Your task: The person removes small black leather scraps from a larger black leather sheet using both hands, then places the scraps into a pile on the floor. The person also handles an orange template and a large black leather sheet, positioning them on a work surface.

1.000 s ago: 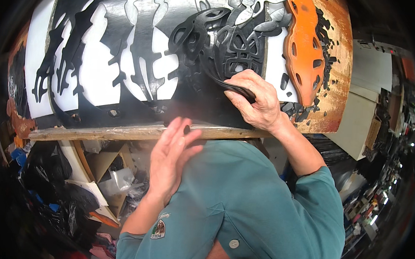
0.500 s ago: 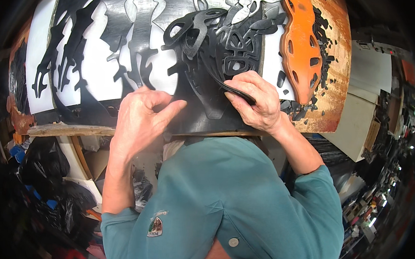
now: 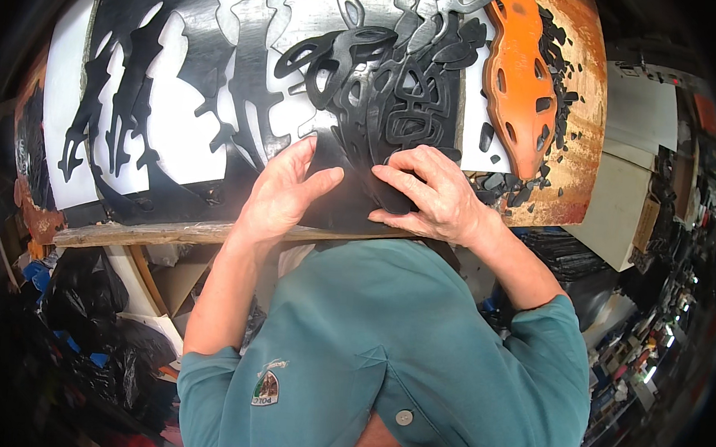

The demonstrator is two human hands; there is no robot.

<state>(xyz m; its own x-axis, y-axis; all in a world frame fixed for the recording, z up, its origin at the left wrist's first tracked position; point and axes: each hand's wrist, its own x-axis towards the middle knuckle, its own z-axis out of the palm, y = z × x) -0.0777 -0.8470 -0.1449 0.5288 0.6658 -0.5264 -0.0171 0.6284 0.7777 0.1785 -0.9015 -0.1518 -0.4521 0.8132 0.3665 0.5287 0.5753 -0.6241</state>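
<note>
A heap of black cut-out sheet pieces [image 3: 419,96], rubber-like, with oval and slotted openings, lies on a black sheet [image 3: 326,209] that has shapes cut out of it. At the heap's near end my right hand [image 3: 446,196] is closed, the pieces' narrow ends between fingers and thumb. To the left, my left hand [image 3: 282,190] rests low over the sheet beside the heap, thumb and fingers apart, holding nothing. White backing [image 3: 187,131] shows through the sheet's openings. Right of the heap lies an orange template [image 3: 522,86], long and tapered, with several slots.
Small black offcuts [image 3: 558,96] are scattered over the worn brown board [image 3: 579,155] at the right. A wooden strip [image 3: 144,233] edges the table's near side. Black plastic bags [image 3: 83,297] sit below at the left; a pale cabinet [image 3: 614,198] stands at the right.
The lifted black strip in my right hand has come down onto the heap, and that hand has shifted slightly left and down. My left hand has moved right, toward the heap.
</note>
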